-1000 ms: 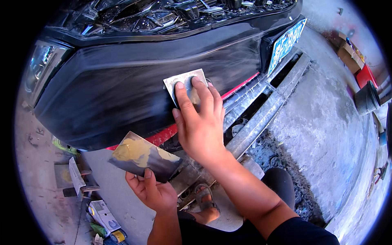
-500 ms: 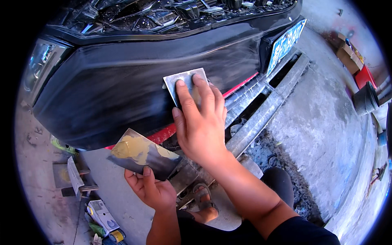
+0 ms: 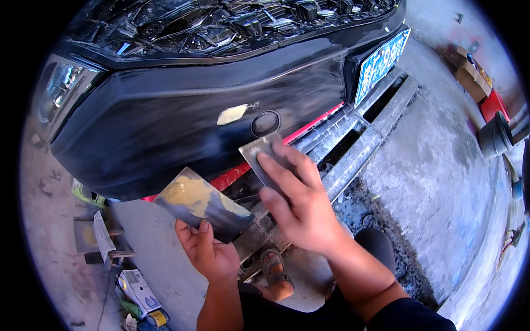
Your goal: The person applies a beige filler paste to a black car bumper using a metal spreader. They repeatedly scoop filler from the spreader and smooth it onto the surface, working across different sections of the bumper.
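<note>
My left hand (image 3: 212, 255) pinches the lower edge of a flat dark putty board (image 3: 231, 222), its top smeared with yellowish putty (image 3: 190, 194). A thin metal putty spreader (image 3: 255, 150) is gripped in my right hand (image 3: 306, 212), its fingers laid along the plate. The spreader is a little to the right of the board, just below the black car bumper (image 3: 160, 121). On the bumper's dull, scuffed surface lies a pale putty patch (image 3: 232, 115). A round cover (image 3: 265, 123) sits beside that patch, to its right.
A red strip (image 3: 314, 122) and metal rails (image 3: 370, 135) run under the bumper. The blue licence plate (image 3: 381, 67) sticks out at the right. A small stand (image 3: 105, 240) and a box (image 3: 138, 289) are lower left. A black bucket (image 3: 495, 135) stands far right.
My right hand has drawn the spreader off the bumper, down and to the right, uncovering the pale patch and the round cover. The board in my left hand has shifted slightly right.
</note>
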### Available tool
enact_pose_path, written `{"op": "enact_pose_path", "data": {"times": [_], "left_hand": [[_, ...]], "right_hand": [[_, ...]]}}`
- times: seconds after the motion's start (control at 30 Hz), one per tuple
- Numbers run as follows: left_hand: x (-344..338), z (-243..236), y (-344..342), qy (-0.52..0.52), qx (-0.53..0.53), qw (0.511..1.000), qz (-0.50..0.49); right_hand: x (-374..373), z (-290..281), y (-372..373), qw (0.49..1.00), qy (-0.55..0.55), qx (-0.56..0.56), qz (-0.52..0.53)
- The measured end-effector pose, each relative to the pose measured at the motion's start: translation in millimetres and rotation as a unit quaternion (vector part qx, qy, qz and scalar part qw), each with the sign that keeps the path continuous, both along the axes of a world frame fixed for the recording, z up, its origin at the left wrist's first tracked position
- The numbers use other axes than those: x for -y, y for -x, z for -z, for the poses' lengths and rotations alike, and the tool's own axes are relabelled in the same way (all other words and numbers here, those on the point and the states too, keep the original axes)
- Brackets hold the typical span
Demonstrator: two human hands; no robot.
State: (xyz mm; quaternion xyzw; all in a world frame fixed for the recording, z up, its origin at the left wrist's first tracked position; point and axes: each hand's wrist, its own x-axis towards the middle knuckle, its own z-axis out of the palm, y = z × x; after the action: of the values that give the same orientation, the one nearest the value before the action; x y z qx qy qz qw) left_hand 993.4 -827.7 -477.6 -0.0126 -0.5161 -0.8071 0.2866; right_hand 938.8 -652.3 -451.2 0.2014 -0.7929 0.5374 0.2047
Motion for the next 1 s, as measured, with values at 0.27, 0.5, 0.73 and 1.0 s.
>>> {"op": "enact_pose_path", "data": {"times": [0.27, 0.5, 0.73, 1.0], "left_hand": [[-19.6, -7.9, -1.0, -0.033, 0.069, 0.995, 0.063], [-23.5, -13.0, -4.3, 0.024, 0.060, 0.997, 0.050], [-33.0, -8.0, -0.3, 0.090, 0.047, 0.995, -0.006], [-37.3, 2.1, -1.0, 0.151, 0.050, 0.987, -0.004]], "right_hand": [[-35.8, 32.9, -23.1, 0.940, 0.122, 0.059, -0.312], [-54.6, 56.2, -24.3, 0.989, -0.048, 0.049, -0.127], [-50.9, 27.8, -27.6, 0.989, -0.144, -0.033, -0.028], [-38.0, 13.2, -25.1, 0.976, -0.206, -0.056, -0.039]]}}
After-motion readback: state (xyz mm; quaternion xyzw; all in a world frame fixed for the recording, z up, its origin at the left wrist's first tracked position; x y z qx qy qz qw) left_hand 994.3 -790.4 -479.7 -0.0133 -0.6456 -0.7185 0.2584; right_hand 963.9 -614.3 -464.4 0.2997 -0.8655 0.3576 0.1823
